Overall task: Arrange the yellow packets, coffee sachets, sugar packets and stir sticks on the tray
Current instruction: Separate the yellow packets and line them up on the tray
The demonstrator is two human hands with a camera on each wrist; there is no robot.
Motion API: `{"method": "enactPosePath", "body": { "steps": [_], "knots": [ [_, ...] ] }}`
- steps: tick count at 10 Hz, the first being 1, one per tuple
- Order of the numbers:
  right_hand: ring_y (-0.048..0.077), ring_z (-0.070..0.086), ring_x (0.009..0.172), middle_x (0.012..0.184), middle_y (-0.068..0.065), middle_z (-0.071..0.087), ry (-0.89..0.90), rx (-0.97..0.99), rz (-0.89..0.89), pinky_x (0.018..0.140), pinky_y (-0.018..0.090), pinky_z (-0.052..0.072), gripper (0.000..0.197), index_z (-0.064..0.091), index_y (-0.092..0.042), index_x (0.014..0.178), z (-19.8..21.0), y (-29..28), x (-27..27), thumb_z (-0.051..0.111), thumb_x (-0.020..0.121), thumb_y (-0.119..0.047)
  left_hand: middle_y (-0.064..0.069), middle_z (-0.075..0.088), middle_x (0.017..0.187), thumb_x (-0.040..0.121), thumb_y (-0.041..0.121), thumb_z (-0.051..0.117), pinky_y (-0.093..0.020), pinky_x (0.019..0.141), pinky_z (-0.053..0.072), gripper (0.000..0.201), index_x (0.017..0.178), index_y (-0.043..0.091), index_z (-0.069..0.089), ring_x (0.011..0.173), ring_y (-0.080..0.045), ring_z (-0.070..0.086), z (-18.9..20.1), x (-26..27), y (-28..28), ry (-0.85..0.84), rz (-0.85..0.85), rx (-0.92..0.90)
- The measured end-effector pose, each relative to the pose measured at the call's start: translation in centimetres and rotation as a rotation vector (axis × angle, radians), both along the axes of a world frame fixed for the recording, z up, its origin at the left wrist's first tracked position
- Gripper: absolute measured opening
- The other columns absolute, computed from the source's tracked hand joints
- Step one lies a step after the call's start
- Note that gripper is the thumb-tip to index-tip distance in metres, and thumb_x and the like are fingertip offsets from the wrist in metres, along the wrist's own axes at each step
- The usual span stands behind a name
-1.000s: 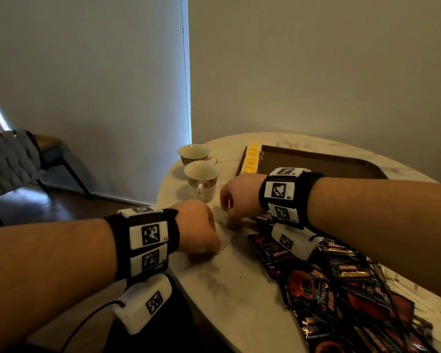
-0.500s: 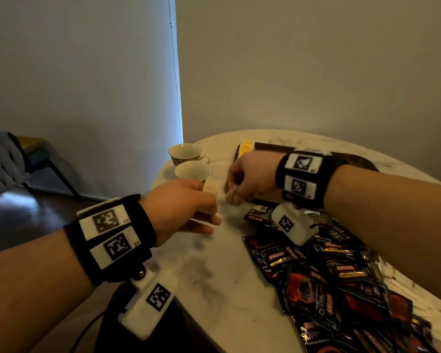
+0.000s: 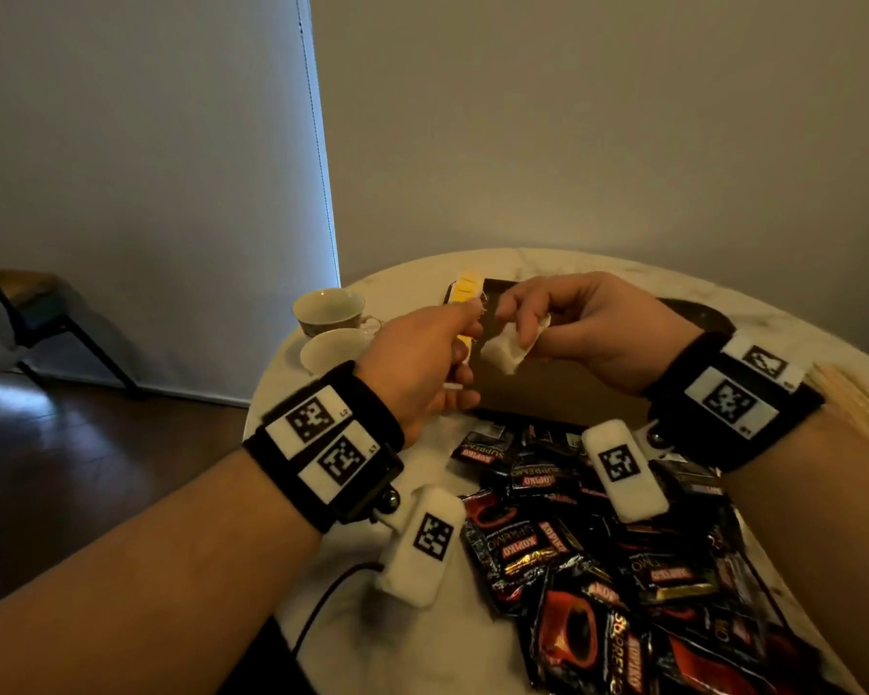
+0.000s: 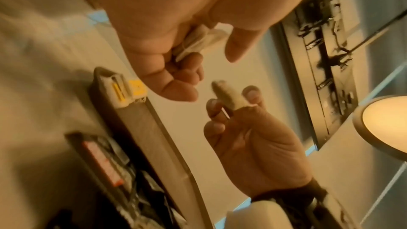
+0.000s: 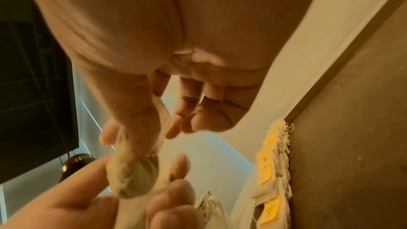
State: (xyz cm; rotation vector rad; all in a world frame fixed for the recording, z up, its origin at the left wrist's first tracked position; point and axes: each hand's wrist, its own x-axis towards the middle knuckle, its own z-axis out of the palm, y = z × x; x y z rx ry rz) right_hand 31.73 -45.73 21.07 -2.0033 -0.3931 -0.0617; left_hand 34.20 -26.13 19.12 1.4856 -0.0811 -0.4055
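Holding: left hand (image 3: 422, 363) pinches a small white packet (image 4: 229, 98); right hand (image 3: 588, 328) grips a crumpled white sachet (image 3: 510, 346).
Below: dark brown rectangular tray (image 3: 563, 388), yellow-tagged packets (image 5: 270, 171) along its edge.
Nearby: black coffee sachets (image 3: 573, 544), two china cups (image 3: 329, 306) on the marble table (image 3: 372, 604).

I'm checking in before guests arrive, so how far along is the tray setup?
Early stage. Done: a row of yellow-tagged packets lines the tray's left edge. In hand: the right hand and left hand each hold a white packet above the tray. Left: the coffee sachets are still piled on the table.
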Motion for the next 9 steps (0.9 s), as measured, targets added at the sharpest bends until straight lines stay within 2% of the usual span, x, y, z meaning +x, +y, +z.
{"method": "enactPosePath", "body": {
  "steps": [1, 2, 3, 4, 5, 6, 7, 8, 9],
  "knots": [
    [0.024, 0.062, 0.112, 0.112, 0.003, 0.066, -0.084, 0.087, 0.007, 0.103, 0.043, 0.05, 0.02, 0.073, -0.018, 0.076, -1.0, -0.6, 0.7, 0.076, 0.081, 0.001, 0.002, 0.046, 0.066, 0.096, 0.041, 0.065, -0.029, 0.052, 0.047, 0.024, 0.097, 0.017, 0.068, 0.061, -0.015, 0.048, -0.6, 0.2, -0.7, 0.103, -0.154, 0.016],
    [0.026, 0.063, 0.111, 0.113, 0.006, 0.066, -0.088, 0.089, 0.005, 0.103, 0.049, 0.05, 0.012, 0.076, -0.023, 0.077, -1.5, -0.8, 1.3, 0.079, 0.077, -0.011, 0.002, 0.052, 0.069, 0.098, 0.028, 0.065, -0.024, 0.049, 0.044, 0.012, 0.101, 0.016, 0.067, 0.059, -0.01, 0.048, -0.9, 0.3, -1.1, 0.091, -0.143, -0.039],
    [0.028, 0.065, 0.097, 0.114, 0.011, 0.068, 0.054, 0.322, 0.0, 0.077, 0.04, 0.058, 0.03, 0.075, -0.021, 0.105, -1.8, -0.7, 2.0, 0.071, 0.081, -0.003, -0.002, 0.057, 0.08, 0.1, 0.018, 0.062, -0.022, 0.047, 0.044, 0.006, 0.097, 0.019, 0.067, 0.057, -0.007, 0.049, -1.0, 0.8, -1.3, -0.017, -0.059, -0.076],
    [0.025, 0.069, 0.093, 0.118, 0.014, 0.069, 0.383, 0.66, 0.014, 0.07, 0.033, 0.062, 0.05, 0.061, -0.011, 0.13, -1.3, -0.3, 2.2, 0.068, 0.081, -0.004, -0.01, 0.056, 0.087, 0.101, 0.019, 0.063, -0.023, 0.047, 0.045, 0.009, 0.093, 0.018, 0.066, 0.056, -0.007, 0.048, -1.1, 1.2, -1.4, -0.099, 0.022, -0.058],
    [0.016, 0.073, 0.081, 0.099, 0.009, 0.076, 0.431, 0.57, -0.014, 0.064, 0.026, 0.061, 0.033, 0.067, -0.008, 0.111, -0.9, 1.0, 2.5, 0.077, 0.08, -0.01, -0.013, 0.057, 0.087, 0.101, 0.022, 0.064, -0.025, 0.049, 0.049, 0.01, 0.095, 0.014, 0.065, 0.055, -0.008, 0.049, -1.0, 1.4, -1.3, -0.148, 0.056, -0.049],
    [0.017, 0.073, 0.074, 0.093, 0.011, 0.076, 0.382, 0.571, -0.14, 0.069, 0.031, 0.063, 0.019, 0.067, -0.007, 0.103, -0.4, 2.2, 3.1, 0.071, 0.085, -0.001, -0.008, 0.057, 0.08, 0.101, 0.022, 0.064, -0.029, 0.053, 0.051, 0.012, 0.094, 0.013, 0.063, 0.056, -0.009, 0.05, -0.5, 1.7, -1.0, -0.137, 0.098, -0.076],
    [0.021, 0.072, 0.07, 0.094, 0.014, 0.075, 0.403, 0.54, -0.253, 0.064, 0.033, 0.063, 0.027, 0.064, -0.007, 0.109, -0.5, 2.4, 3.9, 0.071, 0.086, 0.005, -0.004, 0.052, 0.075, 0.103, 0.016, 0.059, -0.038, 0.067, 0.06, 0.008, 0.104, 0.01, 0.054, 0.066, -0.016, 0.06, -0.1, 2.4, -0.4, -0.078, 0.236, -0.206],
    [0.025, 0.073, 0.07, 0.085, 0.013, 0.075, 0.497, 0.425, -0.328, 0.062, 0.036, 0.062, 0.028, 0.06, -0.008, 0.102, -1.7, 2.4, 4.7, 0.074, 0.083, 0.008, -0.016, 0.061, 0.093, 0.098, 0.015, 0.057, -0.056, 0.096, 0.058, 0.008, 0.097, 0.007, 0.055, 0.099, -0.036, 0.07, 1.0, 2.0, 0.3, -0.099, 0.294, -0.244],
    [0.028, 0.073, 0.075, 0.079, 0.013, 0.072, 0.607, 0.292, -0.348, 0.07, 0.039, 0.062, 0.024, 0.058, -0.011, 0.082, -3.2, 2.7, 5.4, 0.077, 0.082, 0.005, -0.037, 0.057, 0.129, 0.067, 0.046, 0.057, -0.068, 0.106, 0.042, 0.039, 0.086, 0.014, 0.067, 0.126, -0.054, 0.053, 0.3, 2.4, 0.8, -0.348, 0.203, -0.044]
  ]
}}
